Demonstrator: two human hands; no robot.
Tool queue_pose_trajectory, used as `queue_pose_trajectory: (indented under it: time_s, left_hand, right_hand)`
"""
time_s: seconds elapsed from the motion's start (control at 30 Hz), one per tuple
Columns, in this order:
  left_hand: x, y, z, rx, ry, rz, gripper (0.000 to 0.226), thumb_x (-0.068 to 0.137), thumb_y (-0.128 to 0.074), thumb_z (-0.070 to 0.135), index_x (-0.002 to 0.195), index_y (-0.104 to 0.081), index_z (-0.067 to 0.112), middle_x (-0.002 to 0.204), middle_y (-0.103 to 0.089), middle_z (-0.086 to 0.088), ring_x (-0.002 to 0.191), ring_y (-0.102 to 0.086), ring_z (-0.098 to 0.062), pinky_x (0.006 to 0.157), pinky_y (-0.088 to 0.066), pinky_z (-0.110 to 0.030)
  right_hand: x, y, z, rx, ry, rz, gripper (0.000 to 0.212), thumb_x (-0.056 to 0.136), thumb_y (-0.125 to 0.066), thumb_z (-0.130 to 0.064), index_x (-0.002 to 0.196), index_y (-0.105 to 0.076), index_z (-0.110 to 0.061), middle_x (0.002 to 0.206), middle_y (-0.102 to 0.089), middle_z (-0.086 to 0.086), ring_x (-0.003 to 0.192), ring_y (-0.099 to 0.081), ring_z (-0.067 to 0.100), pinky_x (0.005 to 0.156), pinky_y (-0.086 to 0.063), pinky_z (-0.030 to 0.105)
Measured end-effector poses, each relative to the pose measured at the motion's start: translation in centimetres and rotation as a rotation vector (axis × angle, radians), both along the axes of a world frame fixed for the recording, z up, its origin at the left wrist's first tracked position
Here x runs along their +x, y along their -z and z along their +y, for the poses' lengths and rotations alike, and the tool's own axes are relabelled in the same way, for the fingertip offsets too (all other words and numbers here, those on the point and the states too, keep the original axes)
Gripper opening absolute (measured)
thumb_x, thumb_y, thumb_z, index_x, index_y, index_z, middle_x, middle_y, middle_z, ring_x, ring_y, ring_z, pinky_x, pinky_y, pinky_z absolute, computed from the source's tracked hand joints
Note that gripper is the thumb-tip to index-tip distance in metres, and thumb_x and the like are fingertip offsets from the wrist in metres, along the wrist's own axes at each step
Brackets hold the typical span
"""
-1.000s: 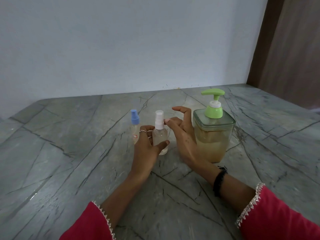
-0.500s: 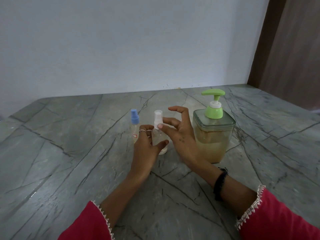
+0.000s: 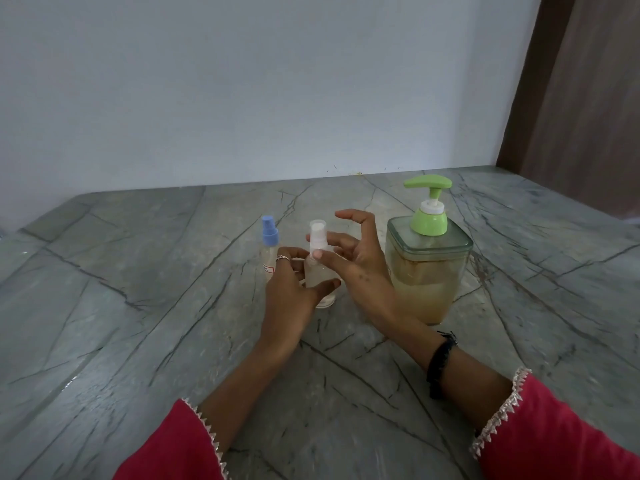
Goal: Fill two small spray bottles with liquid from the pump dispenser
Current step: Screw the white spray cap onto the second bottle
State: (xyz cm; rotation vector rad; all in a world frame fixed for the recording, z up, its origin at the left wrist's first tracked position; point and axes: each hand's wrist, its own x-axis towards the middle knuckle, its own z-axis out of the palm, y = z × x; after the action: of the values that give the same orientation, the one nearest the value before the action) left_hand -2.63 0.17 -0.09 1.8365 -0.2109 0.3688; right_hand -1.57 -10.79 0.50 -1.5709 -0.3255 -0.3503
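Observation:
A small clear spray bottle with a white cap (image 3: 318, 239) stands upright on the stone counter. My left hand (image 3: 290, 289) wraps its body from the left. My right hand (image 3: 358, 263) pinches the white cap with thumb and finger, the other fingers spread. Just behind my left hand stands a second small bottle with a blue cap (image 3: 269, 233), partly hidden by my fingers. To the right is a square clear pump dispenser (image 3: 427, 271) with a green pump head, holding yellowish liquid.
The grey veined stone counter (image 3: 138, 323) runs to a pale wall at the back. A brown wooden panel (image 3: 581, 98) rises at the far right.
My right hand has moved from beside the white cap onto it, its thumb and finger now pinching the cap. My left hand stays on the bottle.

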Motion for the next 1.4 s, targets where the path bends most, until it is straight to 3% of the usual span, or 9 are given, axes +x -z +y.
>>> queue_pose_trajectory:
  time_s: [0.17,0.33,0.53,0.73,0.87,0.97,1.07,1.2,1.4]
  left_hand:
    - [0.0,0.1,-0.3,0.083,-0.017,-0.035,0.042,0.072,-0.076,0.015,0.098,-0.044,0.021,0.091,-0.052,0.011,0.077,-0.050,0.005,0.061,-0.038,0.004]
    - [0.1,0.0,-0.3,0.116,0.003,0.002,0.041,0.072,-0.076,0.022,0.107,-0.055,0.020,0.102,-0.055,0.005,0.089,-0.052,-0.006,0.065,-0.038,-0.008]
    - [0.2,0.3,-0.3,0.103,-0.030,0.011,0.041,0.069,-0.078,0.024,0.098,-0.049,0.025,0.106,-0.058,-0.002,0.079,-0.050,0.003,0.060,-0.038,-0.007]
    - [0.3,0.5,-0.6,0.133,-0.088,-0.024,0.039,0.071,-0.077,0.020,0.097,-0.048,0.017,0.098,-0.053,-0.001,0.073,-0.046,0.001,0.060,-0.034,0.006]
    - [0.4,0.4,-0.8,0.154,-0.124,-0.036,0.037,0.072,-0.076,0.020,0.092,-0.046,0.014,0.092,-0.052,-0.005,0.068,-0.045,-0.001,0.061,-0.035,0.004]
    - [0.4,0.6,-0.8,0.164,-0.125,-0.033,0.039,0.071,-0.077,0.023,0.095,-0.047,0.015,0.096,-0.053,-0.003,0.073,-0.047,-0.003,0.061,-0.038,0.001]
    - [0.0,0.7,-0.8,0.150,-0.108,-0.048,0.042,0.069,-0.078,0.026,0.097,-0.048,0.021,0.102,-0.055,0.000,0.086,-0.051,-0.007,0.060,-0.038,-0.008]
    - [-0.1,0.7,-0.4,0.156,-0.100,-0.049,0.050,0.071,-0.077,0.027,0.113,-0.054,0.014,0.107,-0.054,0.001,0.092,-0.052,-0.009,0.064,-0.038,-0.005]
    - [0.2,1.0,0.1,0.253,-0.078,-0.043,0.066,0.064,-0.082,0.018,0.121,-0.050,0.011,0.116,-0.059,-0.006,0.099,-0.055,-0.011,0.076,-0.041,-0.014]
  right_hand:
    - [-0.2,-0.5,0.3,-0.102,0.092,0.011,0.066,0.066,-0.084,-0.027,0.108,-0.033,-0.029,0.095,-0.049,-0.012,0.095,-0.051,0.007,0.083,-0.043,0.024]
    - [-0.4,0.0,0.1,-0.065,-0.084,-0.007,0.054,0.072,-0.064,-0.026,0.116,-0.035,-0.036,0.127,-0.056,-0.003,0.115,-0.054,0.018,0.098,-0.044,0.034]
    - [-0.1,0.0,-0.1,-0.035,-0.070,-0.005,0.049,0.081,-0.068,-0.011,0.111,-0.040,-0.038,0.107,-0.072,0.004,0.101,-0.067,0.024,0.100,-0.046,0.047]
    - [0.1,0.0,0.0,-0.013,-0.017,0.017,0.045,0.079,-0.073,-0.007,0.100,-0.041,-0.029,0.095,-0.074,0.002,0.091,-0.070,0.021,0.094,-0.050,0.042]
    - [-0.3,-0.3,0.3,-0.049,0.058,0.020,0.040,0.078,-0.074,-0.009,0.096,-0.040,-0.022,0.087,-0.073,-0.004,0.082,-0.070,0.009,0.077,-0.051,0.020]
    - [-0.5,-0.6,0.2,-0.096,0.071,0.016,0.041,0.078,-0.075,-0.015,0.100,-0.040,-0.019,0.088,-0.073,-0.007,0.084,-0.068,0.006,0.082,-0.048,0.026]
    - [-0.5,-0.4,-0.2,-0.072,0.002,0.042,0.041,0.080,-0.073,-0.020,0.106,-0.041,-0.024,0.101,-0.073,-0.004,0.095,-0.066,0.018,0.089,-0.051,0.036]
    - [-0.7,0.1,-0.2,-0.100,-0.129,0.047,0.053,0.069,-0.055,-0.020,0.119,-0.038,-0.025,0.126,-0.050,-0.002,0.120,-0.045,0.017,0.089,-0.044,0.028]
    - [-0.4,0.5,0.0,-0.235,-0.072,0.134,0.060,0.059,-0.058,-0.018,0.116,-0.039,-0.025,0.120,-0.044,0.002,0.112,-0.043,0.019,0.081,-0.045,0.033]
